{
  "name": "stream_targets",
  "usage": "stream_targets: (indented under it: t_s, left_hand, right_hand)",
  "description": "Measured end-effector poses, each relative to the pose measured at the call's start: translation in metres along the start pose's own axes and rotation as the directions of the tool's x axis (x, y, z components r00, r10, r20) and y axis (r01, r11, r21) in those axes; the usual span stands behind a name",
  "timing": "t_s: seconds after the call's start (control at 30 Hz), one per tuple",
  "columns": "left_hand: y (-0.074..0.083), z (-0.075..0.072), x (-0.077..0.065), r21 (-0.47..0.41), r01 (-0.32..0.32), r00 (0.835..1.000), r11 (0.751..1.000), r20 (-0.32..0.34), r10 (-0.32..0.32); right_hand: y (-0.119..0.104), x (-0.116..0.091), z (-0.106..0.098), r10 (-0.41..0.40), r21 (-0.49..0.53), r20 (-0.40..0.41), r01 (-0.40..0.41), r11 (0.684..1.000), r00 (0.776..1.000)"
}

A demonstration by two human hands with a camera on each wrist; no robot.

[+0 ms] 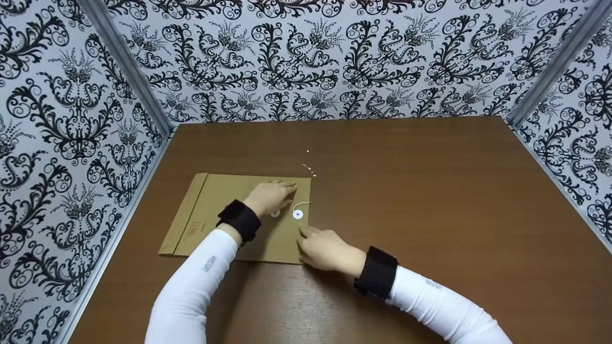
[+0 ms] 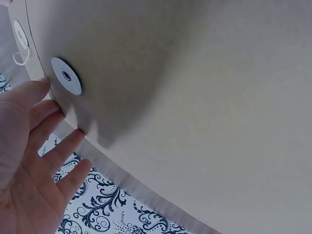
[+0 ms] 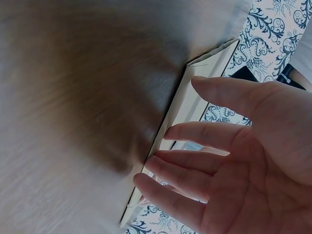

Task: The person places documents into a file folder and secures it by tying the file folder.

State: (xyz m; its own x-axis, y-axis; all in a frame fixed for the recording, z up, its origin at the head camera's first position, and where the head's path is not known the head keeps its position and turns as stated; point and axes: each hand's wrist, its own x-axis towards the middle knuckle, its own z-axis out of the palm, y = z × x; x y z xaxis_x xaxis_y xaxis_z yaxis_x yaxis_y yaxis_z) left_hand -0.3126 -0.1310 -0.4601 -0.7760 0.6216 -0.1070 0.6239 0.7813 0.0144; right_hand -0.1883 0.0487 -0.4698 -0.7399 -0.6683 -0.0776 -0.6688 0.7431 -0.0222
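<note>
A brown kraft string-tie envelope (image 1: 229, 205) lies flat on the table. My left hand (image 1: 271, 197) rests on its right part, and in the left wrist view the extended fingertips touch the paper by the flap line. A white disc button (image 1: 298, 214) with a thin pale string (image 1: 301, 204) shows near the right edge; a second button (image 2: 66, 76) is partly covered by my left hand in the head view. At the lower right corner, my right hand (image 1: 327, 248) touches the envelope's edge with its fingers fairly straight, as the right wrist view shows.
The brown wooden table (image 1: 430, 191) extends to the right. Small pale specks (image 1: 309, 169) lie behind the envelope. Patterned black-and-white walls (image 1: 334, 62) stand at the back and both sides.
</note>
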Motion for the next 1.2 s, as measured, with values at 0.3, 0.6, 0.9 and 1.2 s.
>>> stream_targets:
  t_s: [0.3,0.6,0.9,1.2]
  left_hand:
    - [-0.001,-0.002,0.001,0.016,-0.006,0.999,1.000,0.036,0.006]
    - [0.000,0.000,0.008,-0.022,0.036,0.996,0.999,0.079,-0.034]
    - [0.001,0.006,0.022,-0.062,0.105,0.992,0.993,0.072,-0.100]
    - [0.006,0.007,0.033,-0.109,0.138,0.990,0.984,0.028,-0.136]
  right_hand:
    - [0.005,-0.004,0.000,-0.001,0.006,-0.031,0.001,1.000,1.000]
    - [0.020,-0.009,0.003,0.037,-0.036,-0.071,-0.039,0.999,0.997]
    - [0.045,-0.011,0.003,0.145,-0.005,-0.078,-0.146,0.989,0.986]
    - [0.071,-0.008,-0.004,0.253,0.023,0.022,-0.254,0.967,0.967]
